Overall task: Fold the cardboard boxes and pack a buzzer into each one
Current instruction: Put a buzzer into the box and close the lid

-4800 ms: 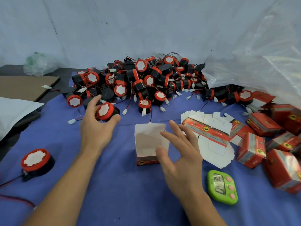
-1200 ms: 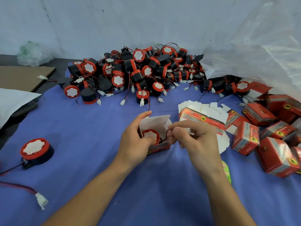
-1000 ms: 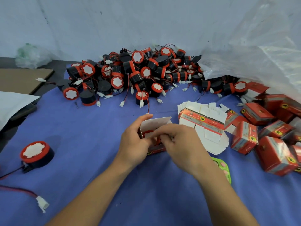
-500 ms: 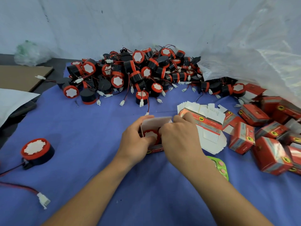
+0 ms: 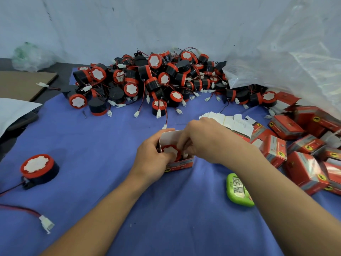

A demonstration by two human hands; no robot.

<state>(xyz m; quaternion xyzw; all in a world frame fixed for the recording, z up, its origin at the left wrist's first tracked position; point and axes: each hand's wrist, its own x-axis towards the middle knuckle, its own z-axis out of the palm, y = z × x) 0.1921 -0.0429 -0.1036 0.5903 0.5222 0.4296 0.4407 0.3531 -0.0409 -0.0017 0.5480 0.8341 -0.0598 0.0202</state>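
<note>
Green timer (image 5: 239, 191) on the blue counter (image 5: 110, 182), nearer than and right of the open box (image 5: 180, 164). At the box, left hand (image 5: 153, 157) grips its left wall, thumb on the buzzer (image 5: 168, 150) inside; right hand (image 5: 208, 141) curls its fingers into the box, grasp indiscernible. Beyond the box, the buzzer pile (image 5: 156, 78).

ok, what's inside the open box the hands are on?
A buzzer, red rim and white face up. The right hand reaches in and covers the right half of the box, so whatever lies there, likely the wire, is hidden.
</note>
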